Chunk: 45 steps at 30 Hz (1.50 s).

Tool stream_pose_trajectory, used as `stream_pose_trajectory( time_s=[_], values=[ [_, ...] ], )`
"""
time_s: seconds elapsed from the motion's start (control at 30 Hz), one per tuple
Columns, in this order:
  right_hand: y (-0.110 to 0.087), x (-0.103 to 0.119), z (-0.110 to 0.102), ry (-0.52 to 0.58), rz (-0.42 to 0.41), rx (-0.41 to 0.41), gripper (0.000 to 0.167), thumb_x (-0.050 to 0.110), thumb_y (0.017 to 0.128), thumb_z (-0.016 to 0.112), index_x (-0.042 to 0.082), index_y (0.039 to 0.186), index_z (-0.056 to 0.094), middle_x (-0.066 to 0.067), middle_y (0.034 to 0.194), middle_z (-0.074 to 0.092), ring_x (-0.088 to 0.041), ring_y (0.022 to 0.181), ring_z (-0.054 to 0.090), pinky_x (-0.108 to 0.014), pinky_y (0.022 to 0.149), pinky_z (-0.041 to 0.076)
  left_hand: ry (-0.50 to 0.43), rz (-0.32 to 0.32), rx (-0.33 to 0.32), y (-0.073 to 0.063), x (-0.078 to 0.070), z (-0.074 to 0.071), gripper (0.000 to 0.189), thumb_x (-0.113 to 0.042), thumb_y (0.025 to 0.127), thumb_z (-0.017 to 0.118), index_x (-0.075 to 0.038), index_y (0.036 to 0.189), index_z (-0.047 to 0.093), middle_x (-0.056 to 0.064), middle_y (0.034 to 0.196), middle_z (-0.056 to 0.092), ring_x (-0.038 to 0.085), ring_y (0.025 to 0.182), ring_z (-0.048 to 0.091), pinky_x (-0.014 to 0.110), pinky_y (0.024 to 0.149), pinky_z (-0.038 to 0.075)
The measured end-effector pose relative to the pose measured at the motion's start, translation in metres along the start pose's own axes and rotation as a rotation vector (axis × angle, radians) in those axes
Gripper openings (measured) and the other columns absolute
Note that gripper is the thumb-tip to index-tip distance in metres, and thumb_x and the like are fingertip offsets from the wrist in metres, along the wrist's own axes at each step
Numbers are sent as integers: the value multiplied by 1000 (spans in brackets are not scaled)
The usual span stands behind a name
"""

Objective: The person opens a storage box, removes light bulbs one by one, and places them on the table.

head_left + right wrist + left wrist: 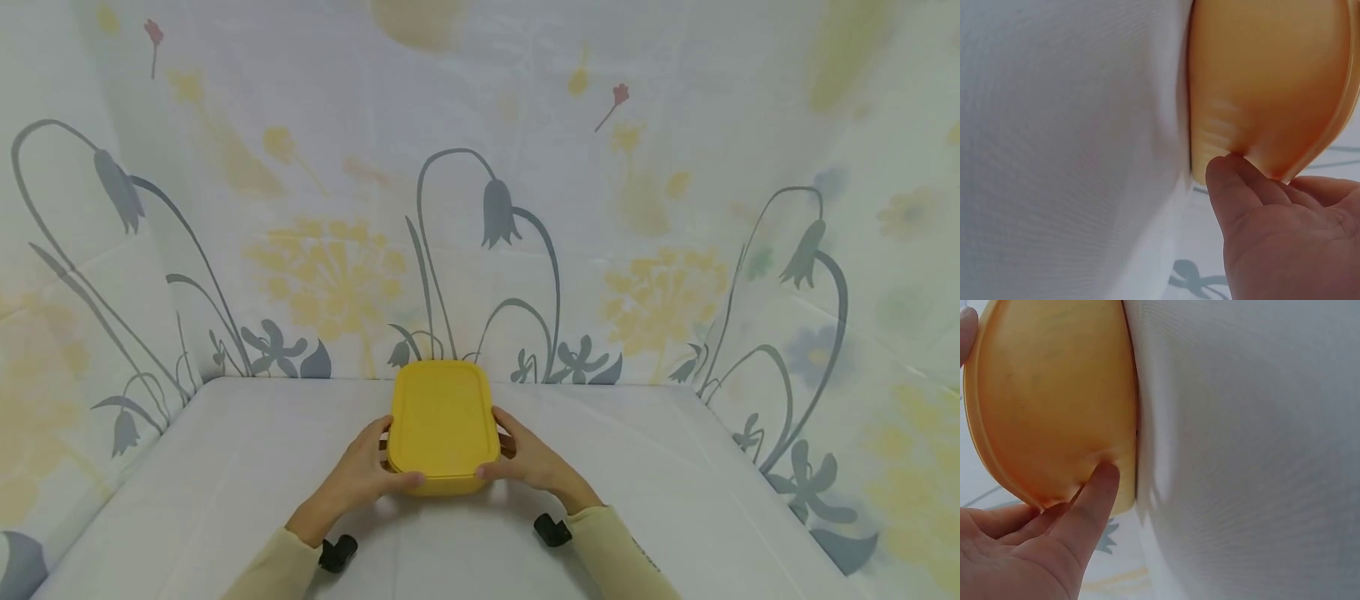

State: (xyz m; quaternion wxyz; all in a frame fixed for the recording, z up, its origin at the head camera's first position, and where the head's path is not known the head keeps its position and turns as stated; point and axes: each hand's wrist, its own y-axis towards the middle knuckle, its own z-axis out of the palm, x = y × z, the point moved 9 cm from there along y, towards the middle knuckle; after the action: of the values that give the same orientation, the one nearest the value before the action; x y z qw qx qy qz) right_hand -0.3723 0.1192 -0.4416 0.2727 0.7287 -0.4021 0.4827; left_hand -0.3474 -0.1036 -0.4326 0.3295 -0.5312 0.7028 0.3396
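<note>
A yellow lidded food container rests on the white table, its lid in place and facing up. My left hand grips its left side, the thumb at the near edge and the fingers along the side wall. On the opposite side my right hand holds it the same way, thumb near the front corner. In the left wrist view, fingertips press the container's wall low down. The right wrist view shows the right fingers against the wall close to the tabletop.
The white-covered table extends to both sides of the container. Behind it hangs a pale curtain printed with grey and yellow flowers. Black wrist devices sit near both cuffs.
</note>
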Motion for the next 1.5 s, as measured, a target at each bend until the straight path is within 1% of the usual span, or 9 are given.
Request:
stream_pose_trajectory(
  time_s=[0.1,0.2,0.33,0.63,0.77,0.9,1.1,1.3,1.5],
  values=[
    [1,-1,0,-34,21,-18,110,36,74,80,13,154,8,-5,158,15,-27,137,35,-42,107,37,3,16,13,-1,-1,0,113,-47,65,86,-1,148,24,18,147,30,34,128,43,43,99,46],
    [0,-2,0,-74,40,-32,111,40,73,81,14,154,9,-5,158,16,-27,138,33,-44,109,34,-10,25,10,-1,0,0,112,-45,63,87,-5,148,26,16,147,30,33,129,42,42,101,45],
    [0,-2,-1,-105,32,-43,111,42,72,81,13,154,11,-7,158,18,-29,138,33,-46,110,33,-38,29,6,-1,1,1,112,-43,61,89,-8,148,29,13,147,30,30,129,42,40,101,45],
    [-2,-4,-6,-156,40,-91,116,48,67,83,13,154,15,-7,156,23,-27,136,36,-45,109,34,-11,48,-12,-1,-5,2,110,-46,63,88,-4,147,30,16,146,32,32,129,41,45,103,43],
    [-2,-4,-7,-189,47,-105,115,50,66,83,13,153,18,-7,155,25,-27,136,37,-44,109,35,-18,47,-3,-1,-5,3,109,-43,63,88,-5,147,30,16,146,32,32,130,40,45,103,42],
    [-2,-4,-7,-193,40,-108,113,48,67,83,13,153,19,-6,154,27,-26,135,38,-44,109,34,-19,43,-2,0,-4,4,110,-43,62,89,-6,147,30,15,147,32,31,130,39,45,104,41],
    [-3,-4,-9,-200,40,-120,112,49,67,82,14,153,20,-5,154,29,-26,135,39,-46,109,34,-7,53,-22,0,-5,2,110,-45,61,89,-7,147,31,13,146,33,29,129,41,45,103,42],
    [-3,-4,-9,-222,37,-128,112,52,67,81,15,153,20,-4,155,27,-27,136,37,-45,110,33,-11,64,-29,-1,-6,0,109,-45,60,89,-9,146,32,11,147,33,27,129,41,43,103,43],
    [-2,1,-12,-270,1,-154,108,53,68,80,16,152,23,-1,153,30,-28,138,32,-48,112,28,-19,106,-35,0,-9,-1,105,-45,63,87,-9,146,33,11,146,35,25,127,42,40,99,47]
  ],
)
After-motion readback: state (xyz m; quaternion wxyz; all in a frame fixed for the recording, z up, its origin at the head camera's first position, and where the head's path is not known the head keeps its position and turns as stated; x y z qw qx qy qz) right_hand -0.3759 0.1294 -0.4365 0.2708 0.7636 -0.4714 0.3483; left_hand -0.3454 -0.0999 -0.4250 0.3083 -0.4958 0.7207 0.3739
